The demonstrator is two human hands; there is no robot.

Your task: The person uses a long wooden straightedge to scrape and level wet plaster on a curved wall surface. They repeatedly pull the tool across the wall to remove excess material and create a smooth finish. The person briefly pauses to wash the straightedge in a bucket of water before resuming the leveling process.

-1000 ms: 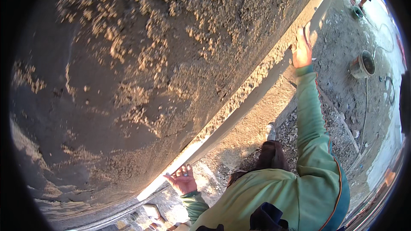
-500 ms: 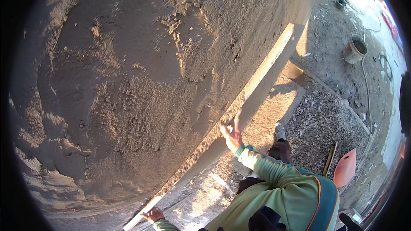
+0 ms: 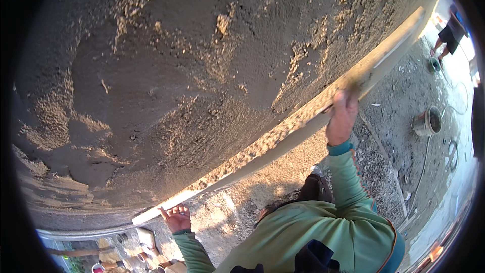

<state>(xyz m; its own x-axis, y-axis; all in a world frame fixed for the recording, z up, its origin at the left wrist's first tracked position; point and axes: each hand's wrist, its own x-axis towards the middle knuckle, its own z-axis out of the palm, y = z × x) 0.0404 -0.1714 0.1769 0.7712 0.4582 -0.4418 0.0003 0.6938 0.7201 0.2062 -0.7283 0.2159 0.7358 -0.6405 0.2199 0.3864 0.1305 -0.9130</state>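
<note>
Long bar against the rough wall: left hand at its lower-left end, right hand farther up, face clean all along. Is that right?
Not quite: its face is not clean. The head view shows grainy, mortar-like material coating the long bar between the hands. It does lie against the rough wall, left hand at its lower-left end, right hand farther up.

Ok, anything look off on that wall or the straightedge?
Yes: the wall plaster is uneven, with crumbly ridges beside smoother patches. Crumbly mortar also coats the straightedge midway along. Nothing else stands out.
</note>
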